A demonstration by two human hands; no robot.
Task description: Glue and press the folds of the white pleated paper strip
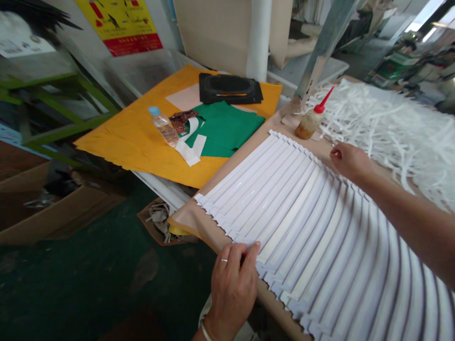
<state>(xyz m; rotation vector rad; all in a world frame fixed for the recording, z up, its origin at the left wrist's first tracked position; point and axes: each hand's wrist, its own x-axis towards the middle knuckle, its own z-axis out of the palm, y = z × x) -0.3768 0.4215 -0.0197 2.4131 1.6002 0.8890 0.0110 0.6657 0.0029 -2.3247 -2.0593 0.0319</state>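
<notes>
Many white strips [263,189] lie side by side, overlapping, across a brown-covered table [220,189]. At their near ends rests my left hand [234,279], a ring on one finger, its fingers bent with thumb and fingertips touching the strip edges; whether it pinches one is hidden. Beyond the far ends is my right hand [350,161], its fingers curled together; anything inside them is too small to make out. Just past it stands a glue bottle [310,122] with a red nozzle and amber contents.
A heap of loose white strips [401,128] covers the back right. On the left, yellow sheeting [131,137] carries a water bottle [165,128], green material [227,128] and a black item [229,89]. A metal post [325,47] rises behind the glue bottle.
</notes>
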